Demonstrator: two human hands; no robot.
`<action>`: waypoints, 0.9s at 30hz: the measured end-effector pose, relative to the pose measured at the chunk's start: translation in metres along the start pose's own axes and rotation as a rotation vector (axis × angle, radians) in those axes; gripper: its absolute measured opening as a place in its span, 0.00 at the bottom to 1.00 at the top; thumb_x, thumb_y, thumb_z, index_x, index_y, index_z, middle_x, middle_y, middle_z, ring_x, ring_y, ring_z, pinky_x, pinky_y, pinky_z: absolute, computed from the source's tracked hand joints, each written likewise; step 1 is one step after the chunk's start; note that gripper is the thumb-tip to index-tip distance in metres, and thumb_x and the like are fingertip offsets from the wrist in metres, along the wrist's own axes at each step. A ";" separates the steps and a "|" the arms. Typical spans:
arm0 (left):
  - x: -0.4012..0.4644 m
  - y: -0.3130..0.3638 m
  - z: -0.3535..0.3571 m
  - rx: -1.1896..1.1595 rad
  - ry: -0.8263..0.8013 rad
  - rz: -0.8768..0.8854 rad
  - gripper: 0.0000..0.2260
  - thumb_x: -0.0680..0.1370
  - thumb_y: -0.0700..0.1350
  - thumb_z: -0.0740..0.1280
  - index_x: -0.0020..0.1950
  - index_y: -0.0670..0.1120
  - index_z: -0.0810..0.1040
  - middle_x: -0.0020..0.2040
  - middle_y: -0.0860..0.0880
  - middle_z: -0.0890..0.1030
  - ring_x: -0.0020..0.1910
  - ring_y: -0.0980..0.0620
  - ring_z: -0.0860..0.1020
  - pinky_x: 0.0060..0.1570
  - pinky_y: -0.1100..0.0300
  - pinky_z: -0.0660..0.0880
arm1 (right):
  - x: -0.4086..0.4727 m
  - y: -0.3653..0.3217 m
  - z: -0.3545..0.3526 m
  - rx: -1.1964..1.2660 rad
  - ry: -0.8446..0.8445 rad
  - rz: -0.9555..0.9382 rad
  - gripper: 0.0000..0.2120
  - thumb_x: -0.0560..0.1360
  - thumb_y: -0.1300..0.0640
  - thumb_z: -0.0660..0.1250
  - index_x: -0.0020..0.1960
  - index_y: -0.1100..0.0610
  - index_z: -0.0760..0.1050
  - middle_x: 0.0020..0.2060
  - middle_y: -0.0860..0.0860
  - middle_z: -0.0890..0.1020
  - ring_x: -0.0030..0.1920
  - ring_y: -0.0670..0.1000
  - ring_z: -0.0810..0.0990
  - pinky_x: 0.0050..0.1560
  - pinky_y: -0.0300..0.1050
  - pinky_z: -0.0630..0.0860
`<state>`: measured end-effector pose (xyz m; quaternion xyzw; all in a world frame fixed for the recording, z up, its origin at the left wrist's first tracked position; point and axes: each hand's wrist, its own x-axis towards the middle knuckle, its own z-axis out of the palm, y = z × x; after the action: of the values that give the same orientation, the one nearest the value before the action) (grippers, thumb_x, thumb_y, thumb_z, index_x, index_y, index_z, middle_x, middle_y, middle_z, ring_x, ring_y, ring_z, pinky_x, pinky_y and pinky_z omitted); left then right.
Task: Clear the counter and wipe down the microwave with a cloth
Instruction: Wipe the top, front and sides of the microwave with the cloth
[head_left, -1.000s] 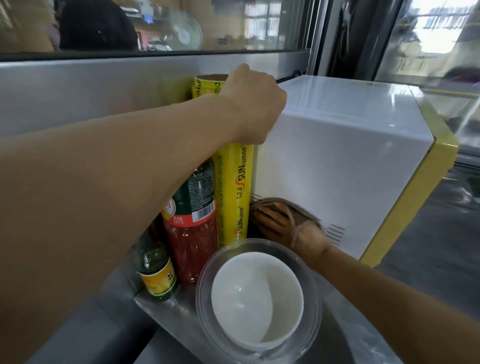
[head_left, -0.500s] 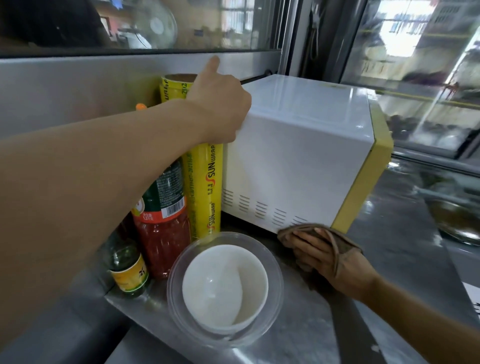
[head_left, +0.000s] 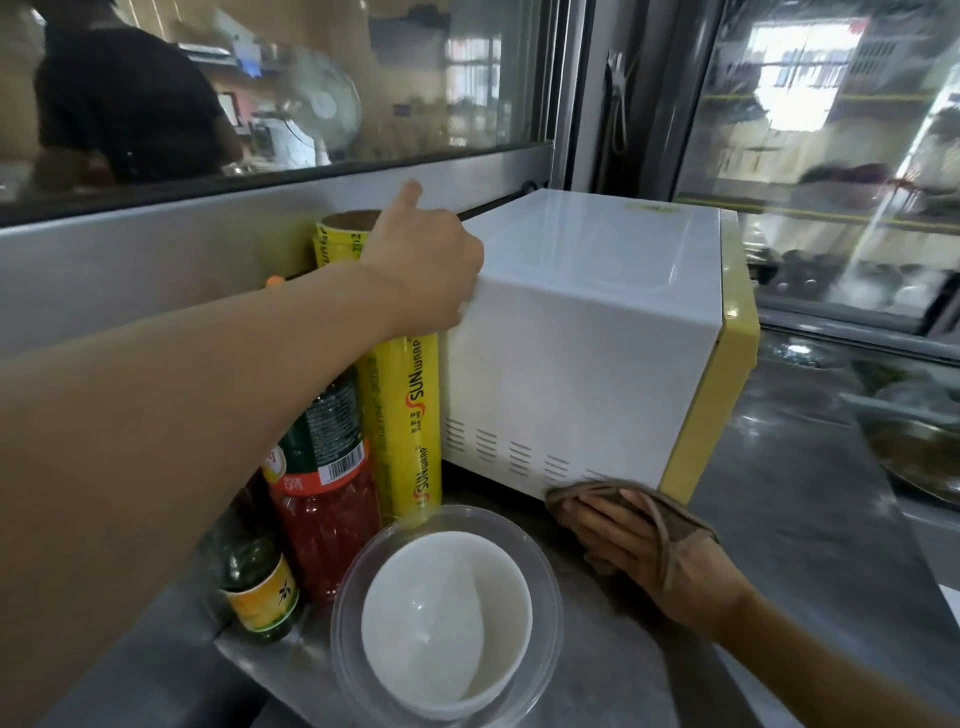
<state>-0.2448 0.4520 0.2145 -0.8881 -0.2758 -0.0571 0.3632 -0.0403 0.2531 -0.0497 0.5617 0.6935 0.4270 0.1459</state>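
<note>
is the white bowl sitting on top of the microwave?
No, the white bowl sits in a clear plastic container on the steel counter, beside the white microwave.

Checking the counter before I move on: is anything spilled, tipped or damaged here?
Nothing stands out. The yellow cling-wrap roll, red sauce jar and small green bottle stand upright beside the white microwave; the white bowl sits upright, no spills visible.

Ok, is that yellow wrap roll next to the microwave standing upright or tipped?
Upright: the yellow wrap roll stands on end beside the microwave, its open cardboard core facing up.
</note>
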 end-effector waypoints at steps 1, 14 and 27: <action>0.000 0.000 -0.001 0.002 -0.006 0.002 0.09 0.75 0.48 0.61 0.52 0.49 0.77 0.50 0.47 0.80 0.54 0.46 0.76 0.68 0.44 0.56 | -0.005 0.003 -0.003 0.004 -0.033 0.013 0.23 0.81 0.64 0.37 0.75 0.53 0.53 0.71 0.46 0.67 0.71 0.48 0.65 0.70 0.49 0.51; 0.001 0.001 0.001 0.040 -0.019 0.003 0.07 0.75 0.48 0.62 0.49 0.51 0.77 0.47 0.50 0.80 0.51 0.48 0.76 0.66 0.47 0.58 | 0.021 0.087 -0.077 0.105 0.013 0.062 0.30 0.70 0.63 0.52 0.72 0.54 0.65 0.71 0.50 0.67 0.71 0.52 0.65 0.72 0.51 0.50; 0.001 0.006 0.006 0.071 0.047 0.014 0.05 0.75 0.46 0.62 0.42 0.51 0.78 0.40 0.50 0.80 0.46 0.49 0.77 0.67 0.47 0.57 | 0.020 0.070 -0.063 0.080 0.178 0.286 0.28 0.72 0.62 0.55 0.72 0.52 0.63 0.72 0.50 0.64 0.74 0.52 0.57 0.73 0.54 0.46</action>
<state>-0.2411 0.4529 0.2070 -0.8749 -0.2630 -0.0656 0.4014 -0.0443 0.2447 0.0466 0.6199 0.6332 0.4634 -0.0010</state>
